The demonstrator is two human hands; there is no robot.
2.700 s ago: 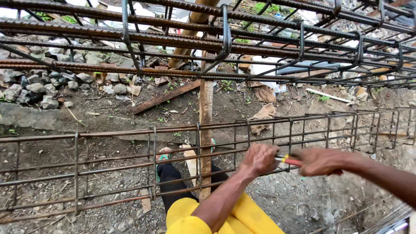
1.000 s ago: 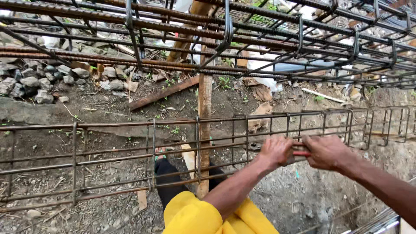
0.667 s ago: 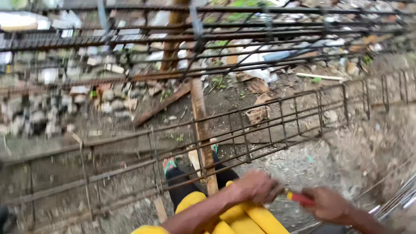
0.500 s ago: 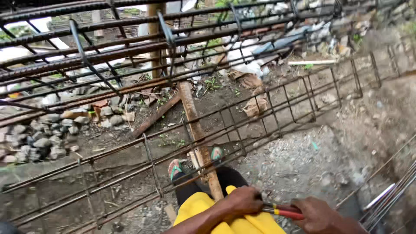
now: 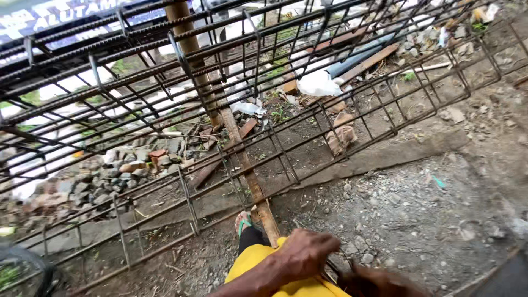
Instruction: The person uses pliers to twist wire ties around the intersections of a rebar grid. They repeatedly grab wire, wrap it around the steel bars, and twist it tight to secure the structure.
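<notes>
Rebar cages fill most of the view: two of them, a lower rebar cage [image 5: 242, 165] running from 8 o'clock up to 2 o'clock across the ground, and an upper rebar cage [image 5: 137, 71] overhead at 10 to 12 o'clock. One wooden post [image 5: 242, 159] stands between them near the centre. The lower cage reads as largely assembled, its stirrups standing in a regular row along the bars; I judge any remaining fastening to be small, though the ties themselves are too fine to make out.

Both hands sit low at 6 o'clock, away from the cage. The left hand [image 5: 305, 253] is curled closed over the yellow shorts [image 5: 258, 269], with thin dark handles of a tool showing just beside it; whether it grips them I cannot tell. The right hand [image 5: 379, 283] is blurred at the bottom edge, its grip unreadable. One sandalled foot [image 5: 242, 221] shows on the gravel.
</notes>
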